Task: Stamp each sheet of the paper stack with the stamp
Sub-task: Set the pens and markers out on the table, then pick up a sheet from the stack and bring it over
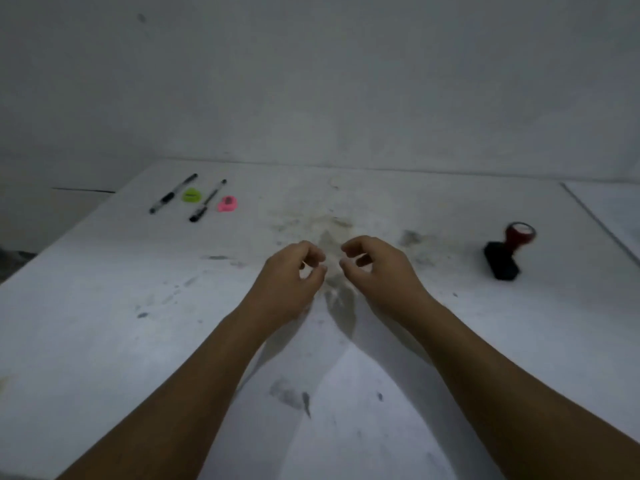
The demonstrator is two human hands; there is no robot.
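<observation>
Head view: the stamp (509, 252) is recorded on the right side of the table (104, 306), well apart from both hands. Its black block base is set on the tabletop, and its dark red handle with a pale round cap is tilted up and away to the right. It is touched by neither hand.

A pale patch (346, 427) is noted on the near middle of the table between the forearms; whether it is a sheet of paper cannot be told.

The left hand (291, 282) and the right hand (377, 271) are held side by side over the centre of the table, near each other but not touching. The fingers of each are loosely curled towards the thumb, and nothing is held in either.

Grey and yellowish stains (332, 230) are seen on the tabletop just beyond the hands, with dark smudges elsewhere.

At the far left, two pens are laid slantwise, one (173, 194) beside the other (207, 200). A small green item (191, 195) is placed between them and a small pink item (227, 204) just right of the second pen; both are too blurred to identify.

A plain grey wall (311, 81) is observed behind the table.
</observation>
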